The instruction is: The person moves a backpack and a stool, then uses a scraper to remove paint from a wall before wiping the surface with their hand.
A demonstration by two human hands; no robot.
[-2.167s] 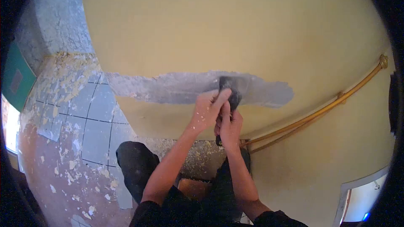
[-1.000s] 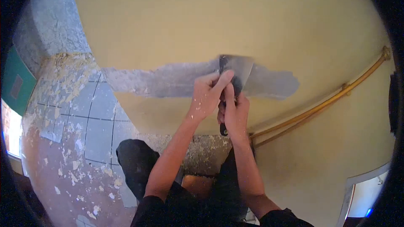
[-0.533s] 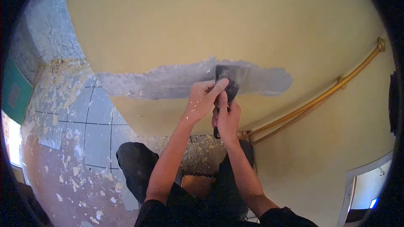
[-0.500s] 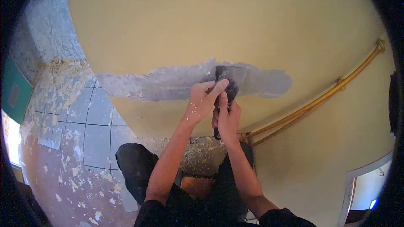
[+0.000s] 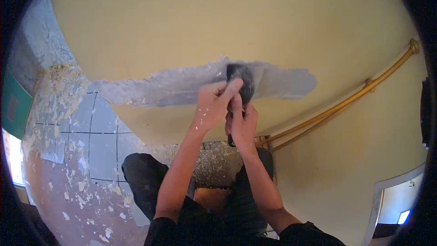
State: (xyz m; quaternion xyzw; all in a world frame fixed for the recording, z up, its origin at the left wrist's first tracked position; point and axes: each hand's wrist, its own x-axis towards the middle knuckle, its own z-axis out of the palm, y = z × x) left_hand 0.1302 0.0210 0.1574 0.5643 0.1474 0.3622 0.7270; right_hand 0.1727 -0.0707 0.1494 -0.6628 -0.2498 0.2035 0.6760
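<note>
A scraper (image 5: 240, 82) with a dark, dusty blade and a black handle rests against the yellow wall, over a bare grey strip (image 5: 168, 86) in the paint. My right hand (image 5: 243, 125) is wrapped around its handle, whose black end pokes out below the fingers. Higher up, my left hand (image 5: 213, 105) grips the scraper near the blade, with the thumb laid on the blade's dark face. Pale paint flakes stick to the left wrist. The fingers behind the tool are hidden.
A yellow pipe (image 5: 337, 116) slopes along the wall at right. My bent knees (image 5: 145, 177) are below the strip. Paint flakes litter the grey floor tiles (image 5: 102, 120) and the floor at left. A green panel (image 5: 17, 105) stands at far left.
Both hands and the scraper appear slightly higher and further left, but the surrounding view has shifted too. Against the grey strip, the scraper is in nearly the same place. The grip is unchanged.
</note>
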